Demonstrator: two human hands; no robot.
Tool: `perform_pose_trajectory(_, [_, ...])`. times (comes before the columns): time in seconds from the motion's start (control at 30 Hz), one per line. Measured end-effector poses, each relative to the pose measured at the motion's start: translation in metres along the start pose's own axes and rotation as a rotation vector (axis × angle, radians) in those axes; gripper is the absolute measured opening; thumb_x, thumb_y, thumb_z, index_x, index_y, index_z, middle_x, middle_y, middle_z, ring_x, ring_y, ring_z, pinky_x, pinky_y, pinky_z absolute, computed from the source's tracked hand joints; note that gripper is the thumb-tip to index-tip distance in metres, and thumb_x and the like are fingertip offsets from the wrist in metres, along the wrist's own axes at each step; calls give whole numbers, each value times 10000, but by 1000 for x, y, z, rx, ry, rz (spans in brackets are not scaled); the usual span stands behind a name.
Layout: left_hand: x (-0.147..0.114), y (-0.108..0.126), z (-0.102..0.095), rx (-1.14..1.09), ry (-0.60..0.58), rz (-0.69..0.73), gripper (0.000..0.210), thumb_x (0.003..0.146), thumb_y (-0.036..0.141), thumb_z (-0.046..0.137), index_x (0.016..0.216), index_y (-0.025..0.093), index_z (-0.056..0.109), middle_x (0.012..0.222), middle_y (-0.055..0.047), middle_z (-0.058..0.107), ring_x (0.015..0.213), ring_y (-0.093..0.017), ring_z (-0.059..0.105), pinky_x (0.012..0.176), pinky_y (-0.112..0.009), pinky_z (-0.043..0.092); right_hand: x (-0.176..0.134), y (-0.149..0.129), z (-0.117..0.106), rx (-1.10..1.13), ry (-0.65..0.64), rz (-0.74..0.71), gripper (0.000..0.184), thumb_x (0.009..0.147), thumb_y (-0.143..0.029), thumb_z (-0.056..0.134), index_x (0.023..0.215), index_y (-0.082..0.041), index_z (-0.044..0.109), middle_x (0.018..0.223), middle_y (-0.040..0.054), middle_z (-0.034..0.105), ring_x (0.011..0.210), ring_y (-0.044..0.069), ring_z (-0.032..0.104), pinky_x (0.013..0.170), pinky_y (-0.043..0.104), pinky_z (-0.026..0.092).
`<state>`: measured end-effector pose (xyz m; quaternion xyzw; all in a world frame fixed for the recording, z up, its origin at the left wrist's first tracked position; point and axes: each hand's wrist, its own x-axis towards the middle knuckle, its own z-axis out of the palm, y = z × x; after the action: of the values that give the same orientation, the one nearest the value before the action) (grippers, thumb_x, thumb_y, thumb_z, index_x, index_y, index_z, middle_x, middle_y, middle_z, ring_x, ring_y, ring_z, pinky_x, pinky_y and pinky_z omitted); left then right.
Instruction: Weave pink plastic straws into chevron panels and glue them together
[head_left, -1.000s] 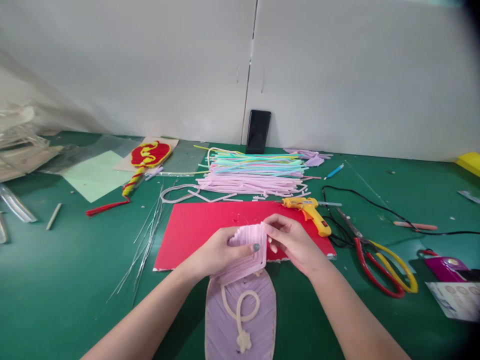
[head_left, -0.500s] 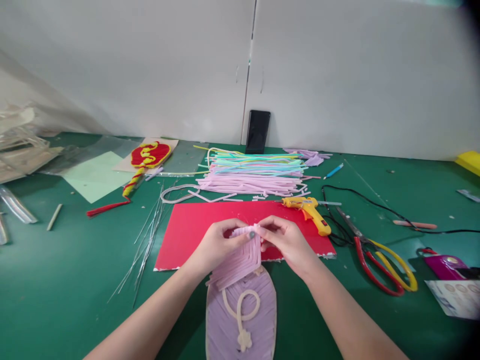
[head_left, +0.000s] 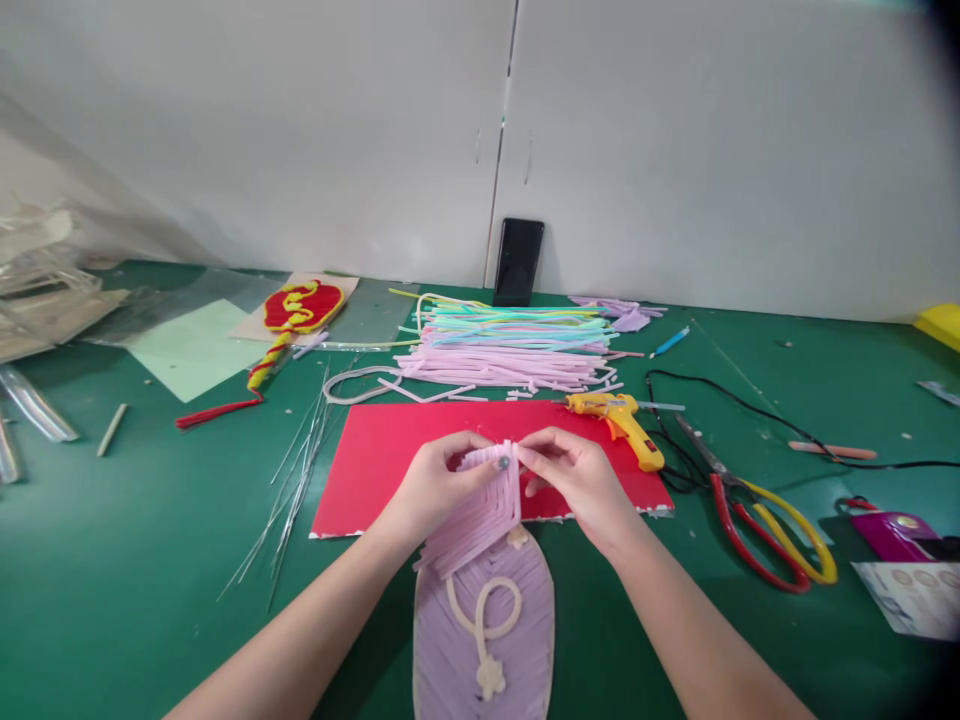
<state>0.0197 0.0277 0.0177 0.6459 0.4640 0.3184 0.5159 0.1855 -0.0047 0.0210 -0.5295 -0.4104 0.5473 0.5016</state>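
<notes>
Both my hands hold a small pink woven piece (head_left: 480, 510) made of folded pink strips, lifted just above the table. My left hand (head_left: 435, 485) grips its left side with the thumb on the top corner. My right hand (head_left: 574, 478) pinches the top right corner. Under and in front of it lies a lilac leaf-shaped panel (head_left: 484, 640) with a cream cord loop (head_left: 484, 620) on it. A red sheet (head_left: 375, 450) lies beneath my hands.
A pile of pastel strips (head_left: 510, 345) lies behind the red sheet. A yellow glue gun (head_left: 619, 420) and red-yellow scissors (head_left: 765, 520) are at the right, with a black cable (head_left: 720, 395). Thin wires (head_left: 292, 470) lie left. A phone (head_left: 517, 262) leans on the wall. A red-yellow ornament (head_left: 292, 315) sits far left.
The pink woven piece has been turned and tilted; my fingertips have come together at its top corner. The hands stay in the same spot.
</notes>
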Motion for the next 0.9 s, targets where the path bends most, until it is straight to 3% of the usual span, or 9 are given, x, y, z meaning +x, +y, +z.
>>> perform_pose_trajectory(0.9, [-3,3,2,-43,-19,-2,244,747,386,585,797,161,664,757,-16,666,723,-154,584,647,-218,430,-1,-1,2,-14,-6,11,216,636,-362,722,692,-170,639,653,-18,624,501,93,560,498,232,489])
